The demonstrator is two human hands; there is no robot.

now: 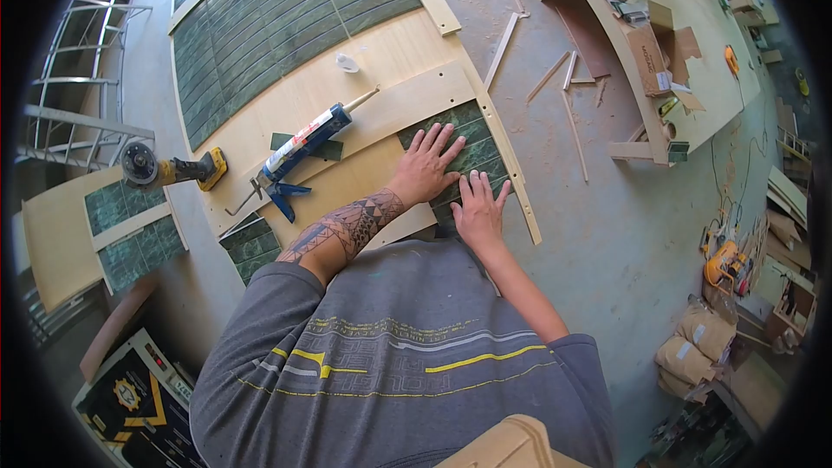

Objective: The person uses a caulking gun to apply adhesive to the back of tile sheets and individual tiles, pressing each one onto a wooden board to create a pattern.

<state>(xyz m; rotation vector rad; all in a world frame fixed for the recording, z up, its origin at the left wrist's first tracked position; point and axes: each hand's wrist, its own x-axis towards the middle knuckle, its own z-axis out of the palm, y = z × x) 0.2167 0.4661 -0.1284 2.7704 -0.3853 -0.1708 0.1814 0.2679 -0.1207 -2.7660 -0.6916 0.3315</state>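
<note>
Green tile sheet [475,149], glossy rectangular tiles, set near the right end of a pale curved plywood panel [381,65]. Left hand [425,166] and right hand [477,211] both open, palms flat on tiles, fingers spread. Beside: blue caulking gun [295,156], label unreadable; yellow angle grinder [173,169]; loose wood strips [568,91] on the concrete floor.

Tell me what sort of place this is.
Probably a woodworking or fit-out workshop: both hands press a green tile sheet onto a curved plywood panel, a caulking gun and angle grinder lie nearby, and wood offcuts litter the floor.
</note>
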